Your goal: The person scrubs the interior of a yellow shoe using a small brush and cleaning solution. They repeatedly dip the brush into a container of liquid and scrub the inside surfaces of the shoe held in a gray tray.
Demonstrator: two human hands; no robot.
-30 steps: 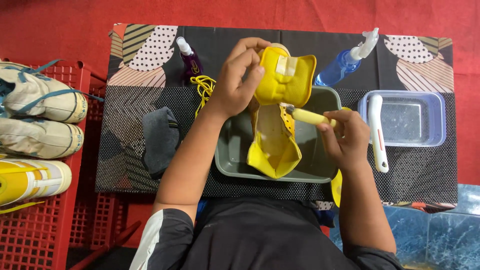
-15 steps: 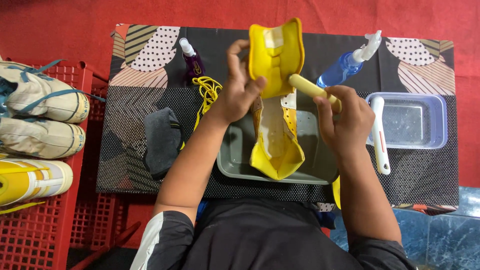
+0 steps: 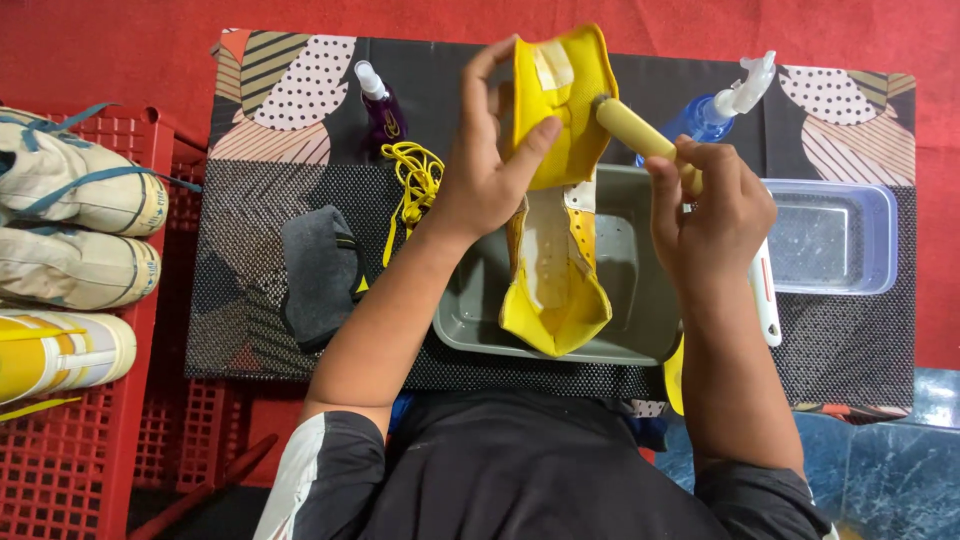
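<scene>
Scrubbing step above the grey tub [image 3: 470, 325]: left hand [image 3: 487, 170] pinched the yellow shoe [image 3: 560, 200]; right hand [image 3: 712, 205] gripped the brush [image 3: 640, 130], bristles needing firm contact inside

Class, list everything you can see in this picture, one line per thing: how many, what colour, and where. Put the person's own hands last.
Shoe: 1, yellow, held up over the grey tub.
Brush handle: 1, pale yellow, its end against the shoe's heel.
Tub: 1, grey, centre of the mat.
Clear container: 1, transparent bluish, right of the tub.
Spray bottle: 1, blue with white trigger, behind the tub.
Small spray bottle: 1, purple, far left of the mat.
Laces: 1 bundle, yellow, beside the purple bottle.
Cloth: 1, dark grey, left part of the mat.
Mat: 1, black patterned, on the red floor.
Crate: 1, red, far left.
Sneakers: 3, pale and yellow, on the crate.
Left hand: grips the shoe.
Right hand: grips the brush handle.
</scene>
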